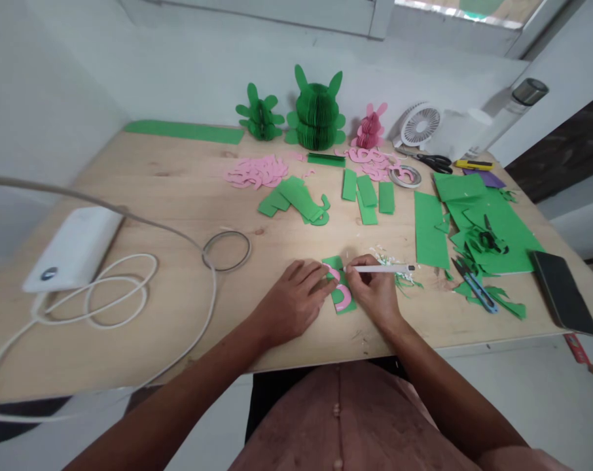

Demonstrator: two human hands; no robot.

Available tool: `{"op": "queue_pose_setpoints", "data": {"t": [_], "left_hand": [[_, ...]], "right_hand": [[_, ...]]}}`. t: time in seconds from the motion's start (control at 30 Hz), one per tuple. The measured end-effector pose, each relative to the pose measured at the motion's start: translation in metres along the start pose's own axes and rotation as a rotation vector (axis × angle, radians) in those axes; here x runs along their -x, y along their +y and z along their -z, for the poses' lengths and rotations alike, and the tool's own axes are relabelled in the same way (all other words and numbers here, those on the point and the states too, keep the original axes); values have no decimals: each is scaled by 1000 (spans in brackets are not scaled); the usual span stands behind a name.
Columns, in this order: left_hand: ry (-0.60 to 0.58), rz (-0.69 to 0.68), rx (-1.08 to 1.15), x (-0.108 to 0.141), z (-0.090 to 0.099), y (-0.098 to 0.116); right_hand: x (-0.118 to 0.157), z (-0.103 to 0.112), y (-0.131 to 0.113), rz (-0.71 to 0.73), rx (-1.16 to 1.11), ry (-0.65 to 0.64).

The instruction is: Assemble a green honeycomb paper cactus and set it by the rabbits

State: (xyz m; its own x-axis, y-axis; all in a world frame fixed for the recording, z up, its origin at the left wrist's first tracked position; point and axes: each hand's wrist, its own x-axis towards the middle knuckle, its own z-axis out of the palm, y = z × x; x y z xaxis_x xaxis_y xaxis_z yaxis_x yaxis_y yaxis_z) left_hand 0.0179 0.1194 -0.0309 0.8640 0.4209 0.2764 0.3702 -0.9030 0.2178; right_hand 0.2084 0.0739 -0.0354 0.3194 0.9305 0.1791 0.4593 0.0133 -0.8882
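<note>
A small green paper strip (348,307) lies near the table's front edge, with a curved pink paper cutout (343,298) on top of it. My left hand (296,299) rests flat beside them, its outstretched fingertips pressing on the cutout and strip from the left. In my right hand (375,294) is a white pen (387,268), pinched between thumb and fingers. The pen's tip is close to the upper part of the pink cutout, at the strip's right side; whether it touches the paper is too small to tell. Paper scraps (407,278) lie just right of that hand.
Green strips (368,190) and pink cutouts (257,171) lie farther back, before green and pink honeycomb paper figures (319,114). On the right are thread snips (476,284), scissors (434,161), green sheets (512,229) and a phone (564,291). A white power bank (73,248) with cable is left.
</note>
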Motion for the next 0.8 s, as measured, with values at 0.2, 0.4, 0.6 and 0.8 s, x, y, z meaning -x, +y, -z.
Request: {"op": "queue_pose_setpoints", "data": {"t": [0.2, 0.4, 0.6, 0.8], "left_hand": [[-2, 2, 4, 0, 0, 0], [-6, 2, 1, 0, 0, 0], [1, 2, 4, -1, 1, 0], [5, 10, 9, -1, 1, 0]], "right_hand": [[-3, 0, -1, 6, 28, -48], [-3, 1, -6, -12, 50, -29], [-3, 2, -6, 25, 66, -30], [-3, 2, -6, 31, 98, -30]]}}
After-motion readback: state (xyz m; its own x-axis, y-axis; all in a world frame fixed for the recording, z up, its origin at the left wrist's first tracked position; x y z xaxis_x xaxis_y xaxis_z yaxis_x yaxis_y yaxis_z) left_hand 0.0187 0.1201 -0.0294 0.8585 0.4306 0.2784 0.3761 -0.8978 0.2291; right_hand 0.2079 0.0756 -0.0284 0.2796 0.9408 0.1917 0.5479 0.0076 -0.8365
